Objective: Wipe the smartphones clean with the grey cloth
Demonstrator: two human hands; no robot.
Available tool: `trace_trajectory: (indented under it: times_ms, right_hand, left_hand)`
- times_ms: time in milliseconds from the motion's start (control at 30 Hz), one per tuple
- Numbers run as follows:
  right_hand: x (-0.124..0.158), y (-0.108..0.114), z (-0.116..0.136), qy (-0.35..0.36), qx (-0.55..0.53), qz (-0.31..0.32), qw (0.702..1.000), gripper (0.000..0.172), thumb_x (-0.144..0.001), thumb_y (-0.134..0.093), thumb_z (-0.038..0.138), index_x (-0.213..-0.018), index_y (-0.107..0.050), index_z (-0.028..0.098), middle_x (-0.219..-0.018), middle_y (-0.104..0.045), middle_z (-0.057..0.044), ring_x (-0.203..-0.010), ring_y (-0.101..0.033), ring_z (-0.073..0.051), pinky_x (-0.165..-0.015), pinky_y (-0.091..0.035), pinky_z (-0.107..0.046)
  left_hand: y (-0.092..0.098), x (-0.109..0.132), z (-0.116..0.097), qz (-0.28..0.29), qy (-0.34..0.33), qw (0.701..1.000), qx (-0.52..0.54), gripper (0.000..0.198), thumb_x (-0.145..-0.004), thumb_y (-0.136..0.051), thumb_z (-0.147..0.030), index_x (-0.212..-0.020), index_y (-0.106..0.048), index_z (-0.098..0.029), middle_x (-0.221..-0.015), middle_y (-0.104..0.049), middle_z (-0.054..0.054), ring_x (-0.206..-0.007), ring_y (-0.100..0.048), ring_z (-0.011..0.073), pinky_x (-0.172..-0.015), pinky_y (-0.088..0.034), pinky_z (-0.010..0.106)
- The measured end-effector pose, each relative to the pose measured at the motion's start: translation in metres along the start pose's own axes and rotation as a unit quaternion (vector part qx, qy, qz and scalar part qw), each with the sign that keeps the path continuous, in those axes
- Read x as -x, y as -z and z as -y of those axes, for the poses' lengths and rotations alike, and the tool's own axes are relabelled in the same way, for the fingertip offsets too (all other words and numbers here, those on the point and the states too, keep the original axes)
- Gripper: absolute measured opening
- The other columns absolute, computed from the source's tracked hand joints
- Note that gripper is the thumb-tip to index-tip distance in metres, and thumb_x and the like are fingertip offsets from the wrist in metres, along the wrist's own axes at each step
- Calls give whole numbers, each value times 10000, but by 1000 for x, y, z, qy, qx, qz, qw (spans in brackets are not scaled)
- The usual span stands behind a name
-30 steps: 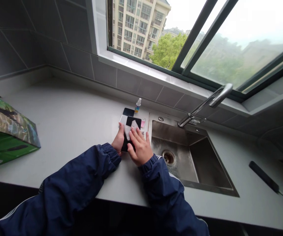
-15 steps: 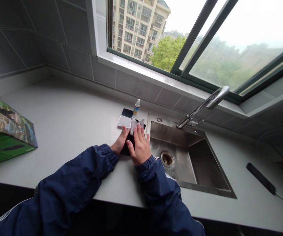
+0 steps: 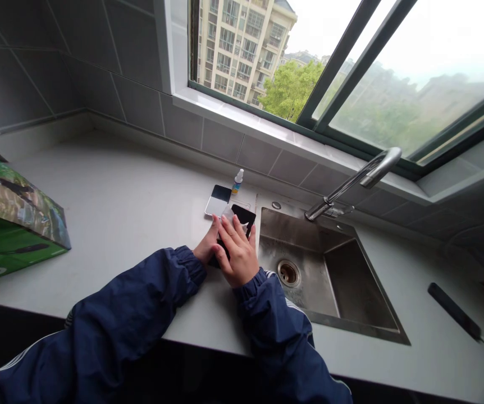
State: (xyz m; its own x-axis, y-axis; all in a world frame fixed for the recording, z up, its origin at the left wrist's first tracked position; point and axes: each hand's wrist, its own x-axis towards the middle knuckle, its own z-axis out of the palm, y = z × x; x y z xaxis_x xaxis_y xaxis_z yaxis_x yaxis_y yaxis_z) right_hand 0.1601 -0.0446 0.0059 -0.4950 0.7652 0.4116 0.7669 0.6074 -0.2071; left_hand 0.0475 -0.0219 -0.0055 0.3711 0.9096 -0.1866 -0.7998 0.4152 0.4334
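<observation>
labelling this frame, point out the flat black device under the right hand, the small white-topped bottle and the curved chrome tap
Black device (image 3: 244, 215), head view: exposed dark face
Bottle (image 3: 236, 186), head view: label
Chrome tap (image 3: 345, 186), head view: slanting neck

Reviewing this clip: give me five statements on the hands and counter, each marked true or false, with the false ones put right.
1. The right hand lies over a pale wipe. True.
2. The bottle lies on its side. False: the bottle stands upright.
3. The left hand is at the black device. True.
4. The box is right of the sink. False: the box is left of it.
5. The tap stands behind the sink. True.
</observation>
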Motion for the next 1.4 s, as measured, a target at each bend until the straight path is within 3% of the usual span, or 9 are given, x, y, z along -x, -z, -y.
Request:
trace_trajectory:
  times_ms: [100, 233, 400, 633, 967, 1100, 1233, 1400]
  right_hand:
    - [1, 0, 1, -7, -6, -16, 1000, 434, -1025, -390, 343, -1437, -500, 264, -1511, -475, -24, -1491, -272, -234, -1217, 61, -550]
    - [2, -3, -3, -25, -16, -38, 999, 423, -1015, -421, 342, -1412, -529, 248, -1507, -477, -42, -1483, -292, -240, -1219, 24, -562]
    - [2, -8, -6, -42, -18, -47, 998, 439, -1010, -420, 347, -1424, -513, 234, -1521, -456, -53, -1483, -292, -240, -1219, -33, -572]
    - [4, -15, -12, -58, -37, -60, 996, 504, -1002, -407, 348, -1475, -452, 179, -1579, -347, -106, -1507, -216, -263, -1190, -221, -561]
    - [2, -13, -25, -154, 4, -88, 984, 586, -1017, -362, 409, -1559, -286, 203, -1617, -261, -90, -1525, -98, -324, -1157, -219, -646]
    - [1, -9, -30, -144, 9, -58, 988, 621, -1006, -395, 421, -1568, -255, 200, -1627, -229, -87, -1527, -36, -336, -1154, -160, -683]
    - [0, -3, -24, -99, 8, -8, 995, 606, -998, -441, 403, -1556, -288, 220, -1616, -264, -70, -1529, -17, -324, -1155, -106, -700]
    - [0, 0, -12, -37, -23, 55, 998, 522, -998, -474, 394, -1490, -417, 227, -1573, -357, -62, -1526, -102, -308, -1148, -49, -723]
  left_hand:
    - [-3, 2, -5, 7, 33, 999, 1, 855, -897, -273, -753, -1471, -461, -147, -1319, -630, 194, -1310, -530, 334, -1125, -375, 495]
    - [-6, 1, -13, 13, -38, 999, 25, 806, -947, -272, -680, -1477, -426, -93, -1240, -672, 192, -1196, -623, 311, -1119, -395, 454]
    - [-7, -1, -16, 18, -62, 997, 33, 726, -992, -220, -603, -1477, -428, -105, -1219, -688, 158, -1170, -639, 279, -1122, -396, 428]
    - [-4, -2, -15, 28, -58, 998, 28, 687, -1002, -239, -567, -1480, -429, -112, -1244, -678, 160, -1160, -645, 284, -1109, -408, 434]
    - [-5, 1, -5, 93, 30, 995, 7, 647, -1018, -210, -525, -1520, -374, -152, -1339, -627, 138, -1279, -563, 272, -1145, -355, 385]
    - [-4, 1, -1, 100, 45, 994, -3, 644, -1008, -245, -548, -1531, -362, -191, -1366, -614, 112, -1288, -557, 260, -1140, -368, 362]
    - [-2, 0, 1, 73, 41, 996, -4, 632, -1003, -283, -552, -1537, -350, -219, -1369, -615, 93, -1296, -551, 244, -1160, -345, 364]
    - [2, -4, -3, 16, 27, 999, 14, 688, -978, -331, -602, -1460, -465, -130, -1279, -665, 143, -1224, -608, 261, -1136, -379, 367]
